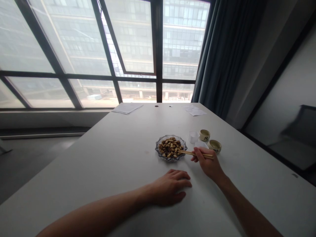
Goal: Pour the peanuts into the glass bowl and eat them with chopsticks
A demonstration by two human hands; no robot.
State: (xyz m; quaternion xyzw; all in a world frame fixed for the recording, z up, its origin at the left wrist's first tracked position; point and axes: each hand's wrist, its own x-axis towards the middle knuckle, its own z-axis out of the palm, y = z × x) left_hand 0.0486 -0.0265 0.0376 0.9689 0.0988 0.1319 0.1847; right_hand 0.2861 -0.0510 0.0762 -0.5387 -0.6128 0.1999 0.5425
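One big white table (111, 158) lies in front of you, with both your arms over it. Your left hand (170, 188) is palm down on the near side of the dish, its fingers a little spread and holding nothing. Your right hand (207, 161) is on the right of the dish, with its fingers pinched around two chopsticks (195, 153).

The glass dish (157, 154) sits ahead of your left hand, and to the left of your right fingers and a bit farther out. Both hands are near it, but only the right one reaches in, by way of the sticks. Just past your right hand stand two small round cups, a far one (204, 135) and a near one (215, 145), with a clear cup (194, 137) beside them.

The chopsticks lie nearly sideways, long way from right to left, with the thin ends over the right part of the dish. Those tips are at the peanuts (170, 144), which are heaped in the dish. You cannot tell from here if the tips pinch one.
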